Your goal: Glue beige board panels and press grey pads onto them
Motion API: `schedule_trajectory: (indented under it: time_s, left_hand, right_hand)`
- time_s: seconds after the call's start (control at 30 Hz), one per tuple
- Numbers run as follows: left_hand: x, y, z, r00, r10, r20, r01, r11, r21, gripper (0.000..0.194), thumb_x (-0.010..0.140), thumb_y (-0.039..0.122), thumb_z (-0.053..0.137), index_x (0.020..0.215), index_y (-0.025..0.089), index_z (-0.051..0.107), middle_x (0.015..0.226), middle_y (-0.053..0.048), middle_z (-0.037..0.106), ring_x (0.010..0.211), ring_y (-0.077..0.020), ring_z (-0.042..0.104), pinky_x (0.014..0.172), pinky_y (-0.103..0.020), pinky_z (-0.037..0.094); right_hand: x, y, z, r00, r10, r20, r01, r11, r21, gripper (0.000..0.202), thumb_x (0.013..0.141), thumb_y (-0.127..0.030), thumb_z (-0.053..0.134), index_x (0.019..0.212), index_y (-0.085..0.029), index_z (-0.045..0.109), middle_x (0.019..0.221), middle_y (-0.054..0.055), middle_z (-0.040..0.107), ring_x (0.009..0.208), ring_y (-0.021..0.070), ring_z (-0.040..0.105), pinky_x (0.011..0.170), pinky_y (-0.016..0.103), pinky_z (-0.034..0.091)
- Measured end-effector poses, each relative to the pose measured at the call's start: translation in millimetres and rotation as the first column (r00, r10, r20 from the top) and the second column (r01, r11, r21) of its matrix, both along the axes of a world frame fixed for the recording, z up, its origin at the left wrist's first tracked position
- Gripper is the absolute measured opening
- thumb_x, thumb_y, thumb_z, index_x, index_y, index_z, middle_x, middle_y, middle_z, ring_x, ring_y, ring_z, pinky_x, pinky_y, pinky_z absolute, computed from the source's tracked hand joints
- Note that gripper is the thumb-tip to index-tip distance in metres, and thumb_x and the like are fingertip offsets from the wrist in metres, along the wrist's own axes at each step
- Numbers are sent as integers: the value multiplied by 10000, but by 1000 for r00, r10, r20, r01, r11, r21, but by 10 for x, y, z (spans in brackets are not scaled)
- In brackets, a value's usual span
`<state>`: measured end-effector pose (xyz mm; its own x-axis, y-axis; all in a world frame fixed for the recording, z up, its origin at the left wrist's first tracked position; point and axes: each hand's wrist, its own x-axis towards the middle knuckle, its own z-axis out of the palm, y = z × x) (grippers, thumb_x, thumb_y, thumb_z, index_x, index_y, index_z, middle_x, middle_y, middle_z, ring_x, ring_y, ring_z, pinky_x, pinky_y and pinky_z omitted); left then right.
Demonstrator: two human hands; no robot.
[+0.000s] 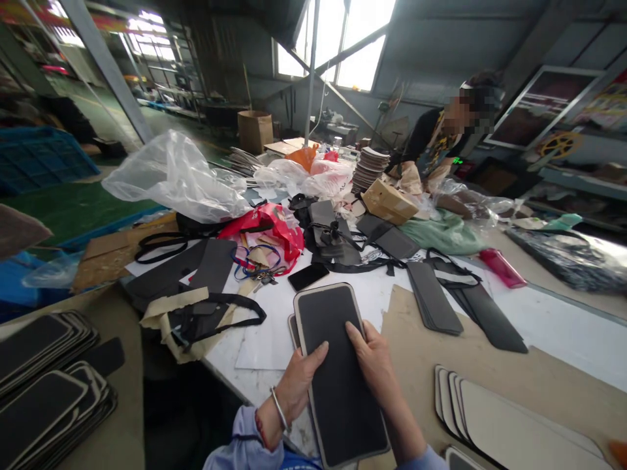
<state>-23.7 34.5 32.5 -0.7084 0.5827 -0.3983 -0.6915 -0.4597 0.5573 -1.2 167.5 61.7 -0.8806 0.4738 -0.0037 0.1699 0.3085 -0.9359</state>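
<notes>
A dark rounded panel with a light border (337, 365) is held in front of me, tilted, above the table edge. My left hand (298, 385) grips its left edge, thumb on the dark face. On the opposite edge my right hand (375, 365) does the same, thumb lying near the top. The fingers behind the panel are hidden. Part of another light-edged piece (294, 329) shows behind the panel's left side. Just beyond lies a black phone (308, 277) on white sheeting.
Stacks of dark panels (44, 405) lie at left, and pale-faced panels (524, 418) at right. Dark strips (434, 297), a pink bottle (502, 267), a red bag (269, 228) and black straps (235, 310) cover the table. Across it, a person (435, 137) bends over beside a cardboard box (389, 201).
</notes>
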Motion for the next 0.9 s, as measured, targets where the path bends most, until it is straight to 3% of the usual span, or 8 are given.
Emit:
schedule_trajectory:
  time_s: [0.1,0.3,0.53,0.63,0.73,0.9]
  left_hand:
    - [76,25,11,1000,5,19,-5,1000,-8,505,731,312,670,1171,99,547,1024,-155,675,981,-274,621,903,-405,477]
    - [116,67,59,999,22,30,-21,999,-34,545,750,329,650,1225,106,501,1068,-150,660,1028,-270,599,924,-403,467]
    - [162,138,29,1000,10,7,-10,999,-39,496,752,334,644,1184,121,526,1068,-133,659,1022,-252,600,914,-381,473]
    - [24,23,-14,996,-46,-72,42,998,-51,460,740,369,650,1116,118,563,988,-132,680,945,-244,628,854,-372,499]
    - [-269,-166,-7,977,-94,-190,80,993,-82,390,731,395,650,1015,133,601,939,-113,687,828,-212,649,741,-330,528]
    - [-665,-247,111,929,-317,-192,258,925,-279,368,611,278,759,922,125,635,808,-68,696,660,-149,636,597,-226,504]
  right_hand:
    - [22,1,26,1000,-2,18,3,999,-49,374,743,-558,511,741,-187,563,714,30,619,688,195,550,642,296,450]
    - [78,33,-16,999,-36,13,37,999,-16,346,745,-540,521,713,-196,537,676,9,594,647,175,526,620,285,440]
    - [63,87,-106,996,-91,24,83,973,216,337,777,-530,470,651,-219,465,594,-21,517,580,151,474,580,269,381]
    - [90,193,-122,998,-55,30,46,965,259,328,783,-516,468,645,-218,459,590,-27,505,573,141,457,577,258,360]
    - [138,316,-124,997,40,62,-56,958,281,326,769,-502,489,618,-216,450,573,-38,477,559,128,428,566,249,338]
    - [158,408,-136,943,292,158,-314,938,146,307,768,-488,508,651,-204,502,606,-45,508,594,121,455,560,230,342]
